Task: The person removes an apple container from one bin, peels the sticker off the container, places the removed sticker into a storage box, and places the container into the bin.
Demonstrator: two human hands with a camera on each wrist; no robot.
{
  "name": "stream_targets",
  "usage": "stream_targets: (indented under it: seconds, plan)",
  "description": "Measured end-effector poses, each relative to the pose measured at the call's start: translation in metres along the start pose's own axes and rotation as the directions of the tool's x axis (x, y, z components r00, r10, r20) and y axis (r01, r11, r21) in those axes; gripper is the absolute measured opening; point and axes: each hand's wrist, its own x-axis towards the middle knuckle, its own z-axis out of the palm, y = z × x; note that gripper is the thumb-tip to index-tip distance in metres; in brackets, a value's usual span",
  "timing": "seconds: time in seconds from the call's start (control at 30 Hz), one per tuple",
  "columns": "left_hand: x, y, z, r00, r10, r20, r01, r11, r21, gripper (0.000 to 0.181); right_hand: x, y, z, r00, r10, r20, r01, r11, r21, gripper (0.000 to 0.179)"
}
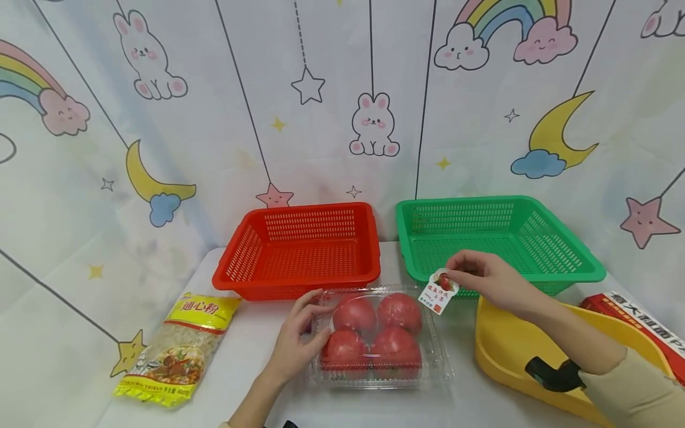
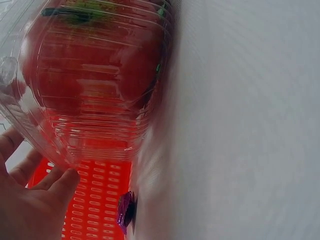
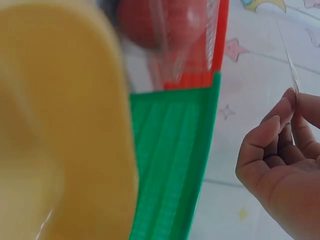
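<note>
A clear plastic box (image 1: pixel 436 356) of red tomatoes (image 1: pixel 396 351) lies on the white table. At its left side, my left hand (image 1: pixel 297 336) holds the box's edge between thumb and fingers. A green stem end shows on one tomato (image 2: pixel 95 65) in the left wrist view. My right hand (image 1: pixel 489 279) pinches a small white card (image 1: pixel 439 291) by its upper edge, above the box's right back corner. The card bears a red fruit picture and writing; in the right wrist view the card (image 3: pixel 293 75) is nearly edge-on above the fingertips.
Behind the box stand a red basket (image 1: pixel 299 279) and a green basket (image 1: pixel 535 277). A yellow bin (image 1: pixel 487 356) sits below the right forearm, with a red and white package (image 1: pixel 642 321) beyond. Pasta bag (image 1: pixel 182 351) lies left. A small purple-wrapped item (image 2: pixel 125 212) rests near the red basket.
</note>
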Motion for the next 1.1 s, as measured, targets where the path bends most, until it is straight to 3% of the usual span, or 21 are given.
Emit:
stream_targets:
  seconds: [0.4, 0.73, 1.1]
  plan:
    - [0.0, 0.002, 0.0, 1.0, -0.011, 0.002, 0.011, 1.0, 0.006, 0.027, -0.043, 0.038, -0.045, 0.988, 0.151, -0.023, -0.153, 0.984, -0.091, 0.023]
    - [0.0, 0.001, -0.001, 1.0, -0.009, 0.008, 0.009, 1.0, -0.003, 0.027, -0.061, 0.075, -0.063, 0.974, 0.186, 0.131, -0.173, 0.98, -0.103, 0.019]
    - [0.0, 0.002, 0.0, 1.0, -0.025, 0.002, 0.025, 1.0, 0.007, 0.031, -0.063, 0.099, -0.067, 0.952, 0.211, 0.221, -0.189, 0.975, -0.119, 0.015]
